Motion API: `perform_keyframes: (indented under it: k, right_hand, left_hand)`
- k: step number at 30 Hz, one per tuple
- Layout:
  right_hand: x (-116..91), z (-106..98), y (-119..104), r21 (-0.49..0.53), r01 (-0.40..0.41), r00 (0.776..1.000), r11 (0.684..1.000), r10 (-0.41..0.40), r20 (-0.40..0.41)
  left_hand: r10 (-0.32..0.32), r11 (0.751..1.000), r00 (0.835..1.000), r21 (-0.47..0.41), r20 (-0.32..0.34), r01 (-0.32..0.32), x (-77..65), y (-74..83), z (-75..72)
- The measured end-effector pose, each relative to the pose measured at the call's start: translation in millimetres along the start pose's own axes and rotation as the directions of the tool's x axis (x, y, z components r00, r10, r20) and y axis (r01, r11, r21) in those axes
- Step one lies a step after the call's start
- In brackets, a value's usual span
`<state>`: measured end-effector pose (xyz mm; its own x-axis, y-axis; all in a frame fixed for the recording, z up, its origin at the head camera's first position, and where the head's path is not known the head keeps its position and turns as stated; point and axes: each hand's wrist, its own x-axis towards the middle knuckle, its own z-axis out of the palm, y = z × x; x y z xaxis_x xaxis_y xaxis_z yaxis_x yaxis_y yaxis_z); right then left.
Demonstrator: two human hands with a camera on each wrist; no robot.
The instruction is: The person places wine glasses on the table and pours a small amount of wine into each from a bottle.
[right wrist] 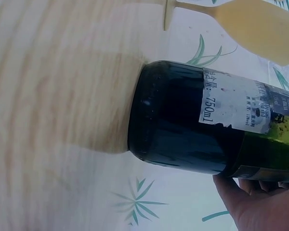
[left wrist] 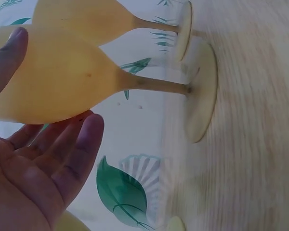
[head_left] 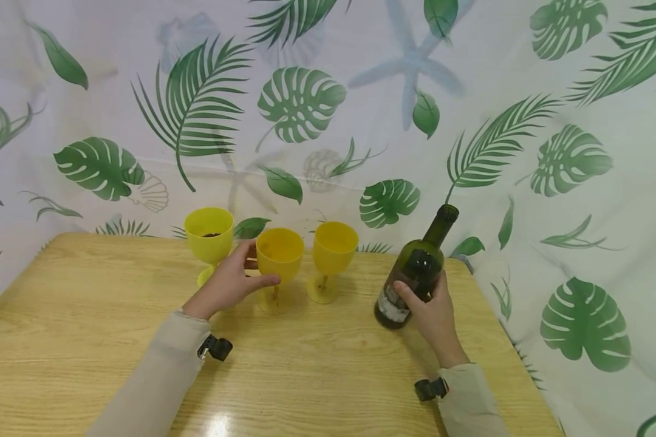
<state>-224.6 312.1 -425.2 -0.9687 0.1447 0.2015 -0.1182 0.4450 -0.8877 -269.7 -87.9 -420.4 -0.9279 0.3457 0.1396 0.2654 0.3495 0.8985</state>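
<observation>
Three yellow plastic goblets stand in a row on the table. My left hand (head_left: 228, 280) holds the middle goblet (head_left: 280, 254) by its bowl, thumb on the near side and fingers round the left. In the left wrist view its fingertips are right at the bowl (left wrist: 58, 77), and its foot is on the tabletop. Some dark liquid shows inside the left goblet (head_left: 210, 246); the right goblet (head_left: 334, 249) stands close beside the middle one. My right hand (head_left: 434, 312) grips a dark green wine bottle (head_left: 415, 267) round its body, with its base right at the table.
The light wooden table (head_left: 306, 376) ends at a leaf-printed cloth backdrop (head_left: 328, 133) behind the goblets. More of this cloth hangs along the right edge, close to the bottle. Black wrist cameras sit on both sleeves.
</observation>
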Motion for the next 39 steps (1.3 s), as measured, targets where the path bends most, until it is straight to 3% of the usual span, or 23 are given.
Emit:
perform_keyframes:
  k: [15,19,28,39]
  right_hand:
    - [1,2,1,0.015,0.022,1.0,1.0,-0.022,0.008]
    - [1,1,1,0.013,0.024,1.0,1.0,-0.024,0.016]
    - [1,-1,-2,0.019,0.023,1.0,1.0,-0.023,0.01]
    - [1,1,0,0.04,0.028,1.0,0.999,-0.029,0.011]
  left_hand:
    - [-0.047,0.998,0.998,0.036,0.047,0.045,-5.9,15.6,-6.8]
    - [-0.057,0.998,0.998,0.004,0.017,0.057,-7.2,21.1,-4.9]
    - [0.009,0.999,0.997,-0.046,-0.08,-0.012,-6.3,34.8,8.4]
    - [-0.004,1.0,0.999,0.016,-0.046,0.004,-6.6,35.5,5.4]
